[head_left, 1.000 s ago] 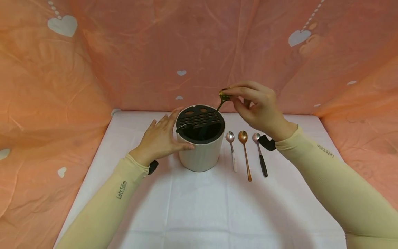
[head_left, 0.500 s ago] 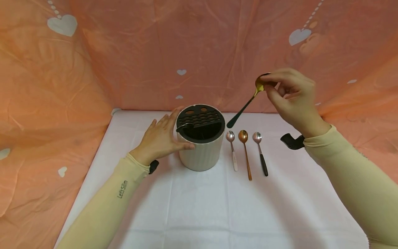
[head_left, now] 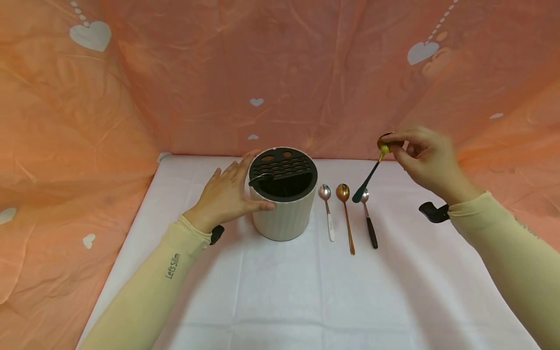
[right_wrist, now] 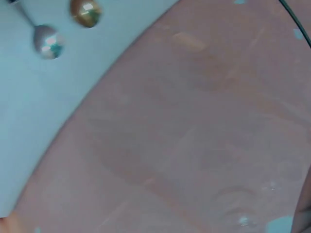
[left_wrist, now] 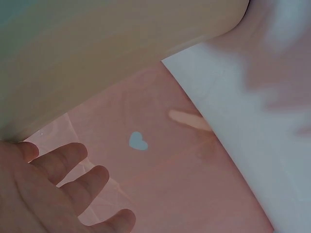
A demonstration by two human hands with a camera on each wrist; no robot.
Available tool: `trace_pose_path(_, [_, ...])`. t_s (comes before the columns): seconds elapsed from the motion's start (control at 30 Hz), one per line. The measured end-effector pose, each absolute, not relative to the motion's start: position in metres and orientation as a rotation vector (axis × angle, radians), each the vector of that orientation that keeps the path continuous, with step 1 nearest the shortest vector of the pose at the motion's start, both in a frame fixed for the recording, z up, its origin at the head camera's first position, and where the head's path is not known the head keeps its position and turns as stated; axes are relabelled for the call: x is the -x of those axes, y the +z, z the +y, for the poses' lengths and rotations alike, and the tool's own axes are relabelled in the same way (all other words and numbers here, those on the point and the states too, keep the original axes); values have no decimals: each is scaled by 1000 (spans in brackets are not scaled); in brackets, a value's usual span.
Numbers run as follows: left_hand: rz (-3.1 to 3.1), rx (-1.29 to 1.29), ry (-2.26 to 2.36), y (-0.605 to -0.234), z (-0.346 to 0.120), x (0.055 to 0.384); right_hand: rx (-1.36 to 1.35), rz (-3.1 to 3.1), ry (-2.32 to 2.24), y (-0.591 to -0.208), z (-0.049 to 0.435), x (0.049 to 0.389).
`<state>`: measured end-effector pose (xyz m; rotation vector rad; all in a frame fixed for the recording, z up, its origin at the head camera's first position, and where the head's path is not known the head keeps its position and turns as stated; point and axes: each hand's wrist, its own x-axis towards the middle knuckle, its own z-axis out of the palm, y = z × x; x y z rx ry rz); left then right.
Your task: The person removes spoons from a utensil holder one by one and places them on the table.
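My left hand (head_left: pixel 227 199) rests against a white ribbed utensil holder (head_left: pixel 282 221), thumb along its front and fingers spread at its left side. In the left wrist view, most fingers (left_wrist: pixel 90 189) of it stand apart from the holder's wall (left_wrist: pixel 112 43). A black slotted lid (head_left: pixel 284 192) tops the holder, with a dark curved piece at its left. To the right, my right hand (head_left: pixel 430 160) pinches a gold spoon by its bowl; the spoon's dark green handle (head_left: pixel 369 180) slants down left, its end overlapping a black-handled spoon (head_left: pixel 372 233) in view.
Left of the black-handled spoon lie a copper spoon (head_left: pixel 348 221) and a white-handled spoon (head_left: pixel 330 218) on the white tablecloth (head_left: pixel 280 291). An orange-pink curtain (head_left: pixel 284 63) with white hearts hangs behind and at both sides.
My right hand has drawn the spoon out of the holder's lid, carried it up and right, then lowered it toward the row of spoons. My left hand has stayed at the holder.
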<state>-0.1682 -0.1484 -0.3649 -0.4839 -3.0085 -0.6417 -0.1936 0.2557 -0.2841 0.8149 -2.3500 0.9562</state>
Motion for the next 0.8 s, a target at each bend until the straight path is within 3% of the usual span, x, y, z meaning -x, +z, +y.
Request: trace_pose_path(0.8, [-3015, 470, -633, -364, -150, 169, -551, -2919, 748, -362, 325, 224])
